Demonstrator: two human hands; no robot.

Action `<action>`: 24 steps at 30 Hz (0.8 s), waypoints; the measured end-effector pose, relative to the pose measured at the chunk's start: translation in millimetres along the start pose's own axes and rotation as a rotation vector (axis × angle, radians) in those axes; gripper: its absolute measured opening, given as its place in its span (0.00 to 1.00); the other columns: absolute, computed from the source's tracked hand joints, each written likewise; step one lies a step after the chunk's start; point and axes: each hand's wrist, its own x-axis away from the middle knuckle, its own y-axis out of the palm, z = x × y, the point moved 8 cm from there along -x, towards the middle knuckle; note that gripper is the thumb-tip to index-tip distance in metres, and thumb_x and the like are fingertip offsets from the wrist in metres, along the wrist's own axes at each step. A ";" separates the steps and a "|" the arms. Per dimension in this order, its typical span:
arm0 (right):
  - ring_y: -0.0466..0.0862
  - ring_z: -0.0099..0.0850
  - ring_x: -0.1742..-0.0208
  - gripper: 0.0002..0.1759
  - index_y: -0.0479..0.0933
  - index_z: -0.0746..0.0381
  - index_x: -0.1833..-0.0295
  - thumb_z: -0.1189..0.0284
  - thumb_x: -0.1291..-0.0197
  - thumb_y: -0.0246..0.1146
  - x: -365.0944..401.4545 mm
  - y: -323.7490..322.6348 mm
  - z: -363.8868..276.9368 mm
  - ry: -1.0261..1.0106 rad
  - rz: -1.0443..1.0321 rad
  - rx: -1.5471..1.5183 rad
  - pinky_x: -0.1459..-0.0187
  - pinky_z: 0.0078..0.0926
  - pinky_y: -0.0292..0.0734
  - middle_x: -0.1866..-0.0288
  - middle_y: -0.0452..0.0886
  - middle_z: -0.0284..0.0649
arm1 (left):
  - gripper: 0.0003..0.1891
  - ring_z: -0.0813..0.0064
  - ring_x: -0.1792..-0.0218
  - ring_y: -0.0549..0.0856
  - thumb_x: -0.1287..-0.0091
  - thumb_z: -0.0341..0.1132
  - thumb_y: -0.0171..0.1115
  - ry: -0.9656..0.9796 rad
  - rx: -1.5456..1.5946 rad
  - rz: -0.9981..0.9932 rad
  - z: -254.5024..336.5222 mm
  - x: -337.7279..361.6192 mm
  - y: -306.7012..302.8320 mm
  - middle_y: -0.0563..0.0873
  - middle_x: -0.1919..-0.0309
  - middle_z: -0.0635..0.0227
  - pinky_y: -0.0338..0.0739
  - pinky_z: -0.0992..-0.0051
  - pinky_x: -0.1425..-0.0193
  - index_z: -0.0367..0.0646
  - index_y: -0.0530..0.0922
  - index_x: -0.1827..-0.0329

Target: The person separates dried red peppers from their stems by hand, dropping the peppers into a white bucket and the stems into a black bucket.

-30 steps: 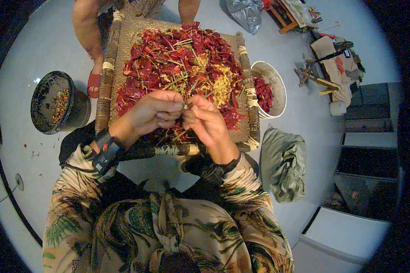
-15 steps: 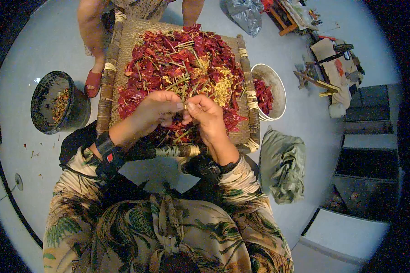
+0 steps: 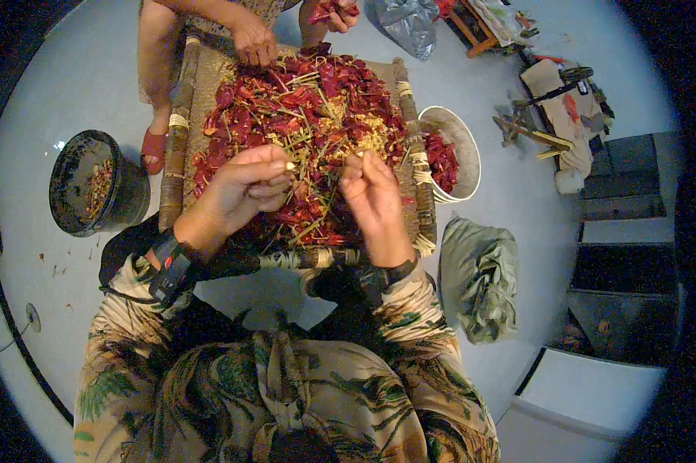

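Dried red chilies point(image 3: 243, 116) with greenish stems and patches of yellow seeds point(image 3: 369, 137) cover a woven tray point(image 3: 382, 73) framed with wooden poles. Over the near part of the heap, my left hand point(image 3: 240, 185) is closed in a pinch, a small pale spot showing at its fingertips. To its right, my right hand point(image 3: 372, 204) is also pinched, thumb against finger, with a tiny pale bit at the tip. What either pinch holds is too small to name. The hands are apart from each other.
Across the tray, another person's hand point(image 3: 255, 42) reaches into the chilies, and their other hand point(image 3: 338, 14) holds red chili. A black bucket point(image 3: 135, 193) stands left, a white bucket point(image 3: 471, 166) with chilies right. A green sack point(image 3: 479, 278) lies on the floor.
My hands were together at the fingertips and have drawn apart, left and right. The other person's hands have come in over the far side of the tray, one with chili in it.
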 end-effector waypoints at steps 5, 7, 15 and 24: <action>0.78 0.27 0.59 0.12 0.72 0.65 0.49 0.70 0.34 0.54 -6.2 -47.2 -88.2 -0.319 0.191 0.267 0.51 0.27 0.77 0.59 0.76 0.39 | 0.05 0.85 0.75 0.70 0.34 0.36 0.53 0.125 0.027 0.152 14.2 2.7 -11.8 0.72 0.72 0.77 0.67 0.81 0.71 0.47 0.71 0.60; 0.77 0.34 0.50 0.15 0.70 0.69 0.45 0.71 0.32 0.52 -28.1 -103.6 -133.8 -0.350 0.112 -0.170 0.45 0.32 0.76 0.51 0.76 0.44 | 0.05 0.82 0.72 0.73 0.33 0.35 0.53 0.145 0.041 0.240 17.5 3.6 -17.6 0.76 0.68 0.74 0.71 0.80 0.69 0.46 0.71 0.59; 0.79 0.37 0.52 0.13 0.73 0.70 0.49 0.74 0.36 0.56 -6.3 -177.9 -175.4 -0.598 0.444 0.767 0.45 0.35 0.77 0.56 0.79 0.44 | 0.06 0.80 0.70 0.75 0.34 0.32 0.52 0.180 0.054 0.251 13.2 -3.5 -38.9 0.79 0.65 0.70 0.73 0.79 0.68 0.45 0.72 0.56; 0.82 0.40 0.56 0.14 0.79 0.63 0.52 0.71 0.44 0.63 -50.9 -45.9 -39.5 -0.367 0.092 1.762 0.52 0.33 0.76 0.58 0.82 0.47 | 0.09 0.82 0.73 0.74 0.37 0.31 0.53 0.130 -0.016 0.273 10.1 -4.4 -38.9 0.76 0.70 0.73 0.72 0.80 0.70 0.42 0.73 0.55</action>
